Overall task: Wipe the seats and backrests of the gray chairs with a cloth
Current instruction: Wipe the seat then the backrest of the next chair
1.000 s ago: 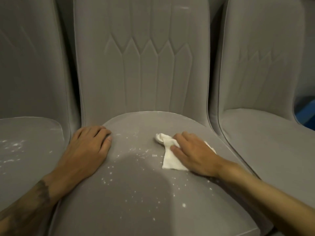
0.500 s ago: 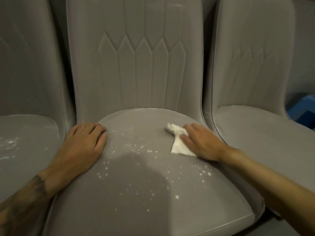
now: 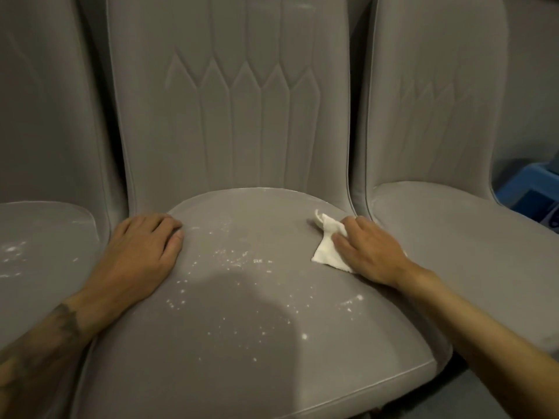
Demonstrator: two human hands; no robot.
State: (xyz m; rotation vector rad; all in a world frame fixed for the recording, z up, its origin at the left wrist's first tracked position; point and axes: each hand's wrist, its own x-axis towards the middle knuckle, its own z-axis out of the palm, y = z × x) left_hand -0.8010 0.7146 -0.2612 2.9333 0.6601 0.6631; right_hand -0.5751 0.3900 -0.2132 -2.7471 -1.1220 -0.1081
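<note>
Three gray chairs stand side by side. The middle chair's seat (image 3: 242, 343) is speckled with white powder, and its stitched backrest (image 3: 230, 110) rises behind. My right hand (image 3: 369, 249) presses a crumpled white cloth (image 3: 326, 246) flat against the back right part of that seat, fingers straight over the cloth. My left hand (image 3: 142, 249) rests flat on the seat's left edge, fingers relaxed, holding nothing.
The left chair's seat (image 3: 45, 252) also carries white powder marks. The right chair's seat (image 3: 469, 246) looks mostly clean. A blue object (image 3: 532, 192) sits behind the right chair at the frame's right edge.
My right hand has slid the cloth across the seat from its middle toward the back right. My left hand has stayed on the left edge.
</note>
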